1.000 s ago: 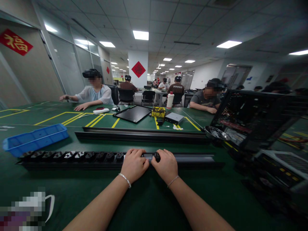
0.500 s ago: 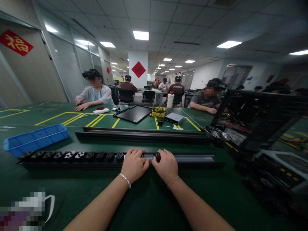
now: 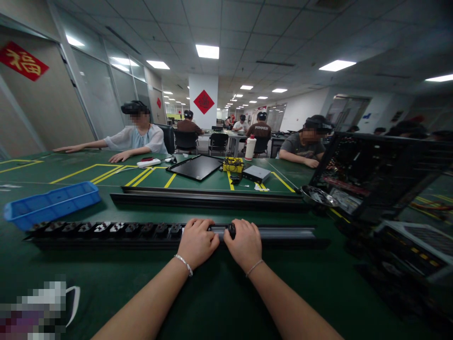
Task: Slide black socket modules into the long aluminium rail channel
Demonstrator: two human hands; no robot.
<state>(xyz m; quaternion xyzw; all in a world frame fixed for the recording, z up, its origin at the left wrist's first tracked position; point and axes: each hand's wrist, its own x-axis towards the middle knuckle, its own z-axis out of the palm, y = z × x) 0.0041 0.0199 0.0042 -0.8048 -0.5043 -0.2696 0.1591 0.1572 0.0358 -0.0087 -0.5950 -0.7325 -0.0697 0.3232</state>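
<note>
A long black metal channel (image 3: 290,243) lies crosswise before me, its right stretch showing a grey inner strip. Several small black socket-like modules (image 3: 132,229) sit in a row along its left part. My left hand (image 3: 198,241) rests over the channel at the right end of that row, fingers curled down; a dark bit shows by its fingertips, the rest is hidden under the hand. Just to the right, my right hand (image 3: 244,241) is closed on a small black module (image 3: 231,230), held at the channel between thumb and fingers.
Behind lies a second black channel (image 3: 212,200). A blue bin (image 3: 53,203) stands left, a metal bowl (image 3: 320,196) and an open computer case (image 3: 375,174) right, with a power supply (image 3: 417,245) nearer. Across the table are a black panel (image 3: 194,167), a grey box (image 3: 256,174) and two seated people.
Both my hands have stayed in place on the channel. The person across at left has stretched one arm out to the left over the table.
</note>
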